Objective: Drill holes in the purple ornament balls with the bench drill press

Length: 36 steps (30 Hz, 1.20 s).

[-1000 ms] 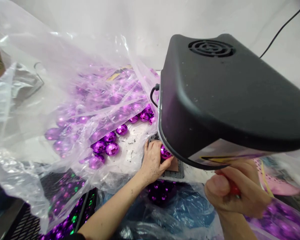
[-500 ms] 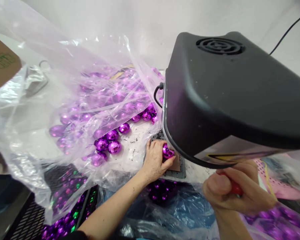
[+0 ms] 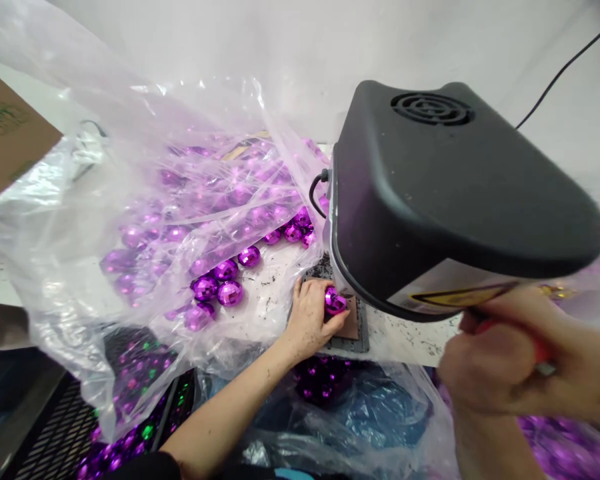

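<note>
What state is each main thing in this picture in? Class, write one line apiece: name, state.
Left hand: curled around the held ball
Held ball: partly hidden
Right hand: blurred, clenched on the red handle
Red handle: gripped, partly hidden
Black machine: on or off, unclear
Clear plastic: crumpled, covering many purple balls
Loose balls: uncovered, lying on the table
Table: speckled with dark bits

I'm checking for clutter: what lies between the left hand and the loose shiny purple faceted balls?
The head view shows black-flecked white tabletop, then clear plastic film beside the hand.
</note>
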Motion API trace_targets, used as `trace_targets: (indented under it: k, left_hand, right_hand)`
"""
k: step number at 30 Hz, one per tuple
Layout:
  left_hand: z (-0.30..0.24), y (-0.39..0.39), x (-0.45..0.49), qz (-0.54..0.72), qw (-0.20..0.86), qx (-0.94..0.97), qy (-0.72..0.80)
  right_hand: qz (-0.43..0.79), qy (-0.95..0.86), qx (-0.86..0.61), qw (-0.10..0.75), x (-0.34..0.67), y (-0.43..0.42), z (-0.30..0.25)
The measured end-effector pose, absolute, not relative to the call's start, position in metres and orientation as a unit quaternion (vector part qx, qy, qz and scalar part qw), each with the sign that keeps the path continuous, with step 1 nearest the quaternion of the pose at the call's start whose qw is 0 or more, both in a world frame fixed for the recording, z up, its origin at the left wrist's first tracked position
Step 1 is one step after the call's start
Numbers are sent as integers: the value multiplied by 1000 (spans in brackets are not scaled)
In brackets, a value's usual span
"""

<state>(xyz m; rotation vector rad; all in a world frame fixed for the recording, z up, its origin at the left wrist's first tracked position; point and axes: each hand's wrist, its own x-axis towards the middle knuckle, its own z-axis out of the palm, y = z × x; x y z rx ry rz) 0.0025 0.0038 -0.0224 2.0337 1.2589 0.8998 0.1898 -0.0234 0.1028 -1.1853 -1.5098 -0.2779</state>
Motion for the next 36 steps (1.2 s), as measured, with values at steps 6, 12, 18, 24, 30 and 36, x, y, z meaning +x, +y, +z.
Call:
trace_targets:
  k: [6,12,18,24,30,36]
  left_hand:
    - [-21,6,-1,370,269,758,464]
    - [-24,-33,-22,383,254,780,424]
    - [-3,-56,-48,277,240,863,349]
    - [4,48,-110,287,71,731,615]
    - [13,84,-128,271,138,719,625]
    - [28,33,-92,435,673,433,413]
  right_hand:
    - [-93,-565,-501,649,185,41,155]
    - [-60,-566,-499,654,188,51,154]
    - [-57,-550,-504,663,188,51,154]
    - [-60,-554,-502,661,188,53,155]
    - [-32,-558,-509,655,182,48,162]
    - [-34,-555,-511,656,183,48,158]
